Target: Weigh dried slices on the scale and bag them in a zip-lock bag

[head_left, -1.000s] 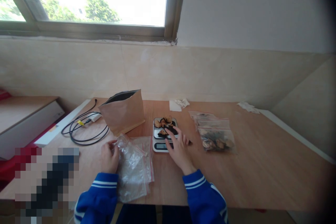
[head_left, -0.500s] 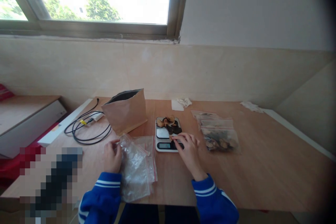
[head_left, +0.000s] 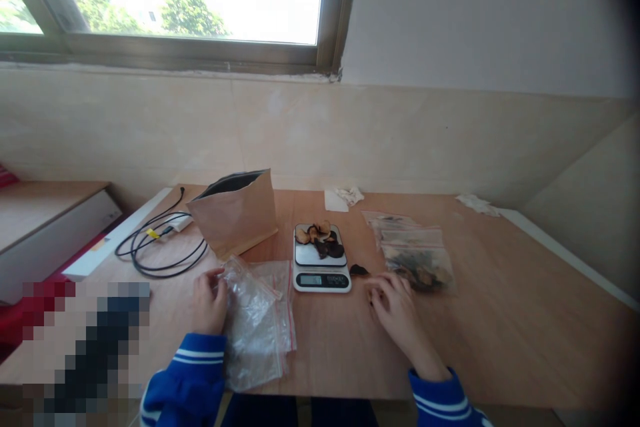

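Dried slices [head_left: 325, 240], tan with dark rims, lie piled on the plate of a white digital kitchen scale [head_left: 305, 285]. Its display is lit, but I cannot read the figures. My right hand [head_left: 397, 307] is low over the table to the right of the scale, its fingertips closed on a small dark-edged dried slice, mostly hidden. A dark dried slice [head_left: 359, 270] lies between that hand and the scale. My left hand [head_left: 210, 303] rests on the table with loosely bent fingers, thumb and forefinger apart, touching the edge of clear zip bags [head_left: 255, 327] with red seal lines.
An open brown kraft pouch [head_left: 237, 217] stands behind the zip bags. Filled zip bags [head_left: 417, 257] lie right of the scale. A coiled black cable [head_left: 145, 257] is at the left, and crumpled tissue [head_left: 350, 196] lies near the wall. A blurred dark object [head_left: 95, 347] is at front left.
My right hand has moved from the scale's front rightward to the table, uncovering the scale's front and a dark slice beside it. My left hand has stayed by the zip bags.
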A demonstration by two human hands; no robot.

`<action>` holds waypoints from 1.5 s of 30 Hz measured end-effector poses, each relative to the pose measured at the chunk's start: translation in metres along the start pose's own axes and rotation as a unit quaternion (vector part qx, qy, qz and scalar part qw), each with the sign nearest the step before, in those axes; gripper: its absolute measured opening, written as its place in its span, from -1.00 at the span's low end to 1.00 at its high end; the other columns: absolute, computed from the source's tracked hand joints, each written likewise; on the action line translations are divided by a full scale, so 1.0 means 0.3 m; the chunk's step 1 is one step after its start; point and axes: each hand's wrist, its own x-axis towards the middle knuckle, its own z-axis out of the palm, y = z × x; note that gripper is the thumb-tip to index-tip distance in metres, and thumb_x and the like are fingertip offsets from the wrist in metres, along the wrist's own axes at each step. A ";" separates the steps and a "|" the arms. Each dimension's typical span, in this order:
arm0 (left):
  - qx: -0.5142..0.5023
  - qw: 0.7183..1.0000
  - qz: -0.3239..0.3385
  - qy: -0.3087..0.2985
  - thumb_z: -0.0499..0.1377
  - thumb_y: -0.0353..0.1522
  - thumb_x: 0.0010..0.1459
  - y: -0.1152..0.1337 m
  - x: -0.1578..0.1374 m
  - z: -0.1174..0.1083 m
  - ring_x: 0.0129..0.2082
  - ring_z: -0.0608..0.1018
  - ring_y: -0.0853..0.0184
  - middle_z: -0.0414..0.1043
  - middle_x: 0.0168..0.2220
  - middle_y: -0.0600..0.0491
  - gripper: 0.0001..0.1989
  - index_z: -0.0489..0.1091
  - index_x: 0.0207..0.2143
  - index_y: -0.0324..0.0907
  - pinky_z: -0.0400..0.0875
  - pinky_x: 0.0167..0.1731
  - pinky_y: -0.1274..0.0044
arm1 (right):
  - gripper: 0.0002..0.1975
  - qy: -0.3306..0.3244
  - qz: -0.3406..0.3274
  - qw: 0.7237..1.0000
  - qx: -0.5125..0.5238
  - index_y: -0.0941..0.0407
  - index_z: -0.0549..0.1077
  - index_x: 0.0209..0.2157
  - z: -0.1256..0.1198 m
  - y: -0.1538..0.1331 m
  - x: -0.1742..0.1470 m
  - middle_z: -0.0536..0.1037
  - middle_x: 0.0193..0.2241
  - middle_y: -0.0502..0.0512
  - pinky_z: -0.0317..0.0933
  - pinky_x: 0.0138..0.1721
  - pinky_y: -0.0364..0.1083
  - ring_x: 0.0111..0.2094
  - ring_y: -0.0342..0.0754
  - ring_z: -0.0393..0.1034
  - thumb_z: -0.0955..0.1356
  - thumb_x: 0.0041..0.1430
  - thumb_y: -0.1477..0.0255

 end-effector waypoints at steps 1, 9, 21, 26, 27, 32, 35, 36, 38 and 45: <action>0.001 1.000 0.001 0.001 0.02 -0.17 0.05 0.001 -0.001 0.000 -0.23 0.45 0.12 0.35 -0.28 -0.09 -0.64 0.36 -0.23 -0.23 0.37 -0.14 0.22 | -0.75 -0.005 -0.003 1.000 0.005 0.04 0.50 -0.23 0.009 -0.017 0.017 0.50 -0.22 0.13 0.21 -0.11 0.05 -0.18 0.07 0.35 0.21 0.19 0.46; -0.009 1.000 0.003 0.010 0.03 -0.20 0.04 0.007 -0.008 -0.002 -0.24 0.45 0.14 0.36 -0.29 -0.09 -0.68 0.36 -0.25 -0.22 0.38 -0.13 0.23 | -0.65 -0.063 0.014 0.996 -0.061 0.14 0.38 0.01 0.078 -0.071 0.039 0.53 -0.12 0.18 0.17 -0.11 0.04 -0.09 0.09 0.35 0.18 0.22 0.51; -0.026 1.000 0.008 0.014 0.05 -0.20 0.05 0.001 -0.012 0.005 -0.23 0.46 0.14 0.37 -0.28 -0.07 -0.68 0.35 -0.22 -0.20 0.39 -0.15 0.22 | -0.74 -0.013 -0.036 0.998 0.045 0.04 0.53 -0.18 0.030 -0.184 0.104 0.53 -0.24 0.12 0.16 -0.16 0.00 -0.20 0.04 0.35 0.21 0.29 0.41; -0.032 0.999 0.000 0.017 0.06 -0.20 0.06 0.006 -0.014 0.007 -0.28 0.48 0.14 0.38 -0.31 -0.06 -0.70 0.35 -0.24 -0.20 0.41 -0.19 0.21 | -0.76 -0.040 -0.090 0.994 0.043 0.00 0.55 -0.22 0.116 -0.330 0.194 0.50 -0.21 0.11 0.16 -0.17 0.02 -0.17 0.04 0.32 0.24 0.27 0.47; -0.030 0.999 0.001 0.018 0.05 -0.20 0.06 0.008 -0.015 0.007 -0.28 0.48 0.15 0.39 -0.31 -0.06 -0.70 0.35 -0.24 -0.20 0.42 -0.19 0.22 | -0.77 -0.043 -0.091 0.994 0.035 0.00 0.55 -0.24 0.134 -0.346 0.209 0.49 -0.20 0.12 0.15 -0.16 0.03 -0.16 0.05 0.32 0.26 0.26 0.48; -0.029 0.999 0.004 0.014 0.04 -0.21 0.07 0.013 -0.020 0.005 -0.26 0.48 0.15 0.38 -0.29 -0.09 -0.69 0.35 -0.22 -0.23 0.41 -0.18 0.22 | -0.75 -0.039 -0.065 0.997 0.026 -0.01 0.52 -0.14 0.150 -0.343 0.216 0.44 -0.09 0.14 0.11 -0.10 0.07 -0.07 0.08 0.27 0.25 0.25 0.48; -0.031 0.999 0.007 0.010 0.04 -0.21 0.08 0.003 -0.021 0.008 -0.23 0.47 0.14 0.37 -0.26 -0.11 -0.68 0.35 -0.21 -0.24 0.40 -0.15 0.21 | -0.71 -0.016 -0.034 0.999 0.037 -0.04 0.46 -0.04 0.104 -0.278 0.152 0.41 -0.06 0.13 0.12 -0.09 0.07 -0.08 0.07 0.27 0.23 0.26 0.44; -0.031 0.999 0.004 0.008 0.04 -0.21 0.08 -0.001 -0.021 0.009 -0.23 0.47 0.14 0.37 -0.26 -0.11 -0.67 0.35 -0.20 -0.24 0.39 -0.14 0.21 | -0.71 -0.008 -0.022 0.999 0.036 -0.03 0.46 -0.05 0.087 -0.247 0.121 0.41 -0.06 0.13 0.12 -0.07 0.08 -0.09 0.07 0.27 0.22 0.27 0.43; -0.030 1.000 0.000 0.007 0.04 -0.21 0.08 -0.004 -0.020 0.010 -0.23 0.47 0.14 0.37 -0.26 -0.10 -0.67 0.35 -0.20 -0.24 0.40 -0.15 0.21 | -0.72 0.006 0.001 1.000 0.028 0.00 0.47 -0.08 0.057 -0.179 0.050 0.42 -0.10 0.15 0.14 -0.06 0.10 -0.10 0.08 0.28 0.21 0.26 0.42; 0.038 0.994 0.083 0.058 0.02 -0.28 0.09 0.088 -0.026 -0.017 -0.06 0.43 0.09 0.38 -0.17 -0.12 -0.76 0.34 -0.23 -0.18 0.30 0.01 0.20 | -0.75 0.024 0.038 0.998 0.034 0.06 0.45 -0.13 0.038 -0.015 -0.107 0.39 -0.12 0.20 0.23 -0.05 0.14 -0.07 0.12 0.30 0.22 0.22 0.39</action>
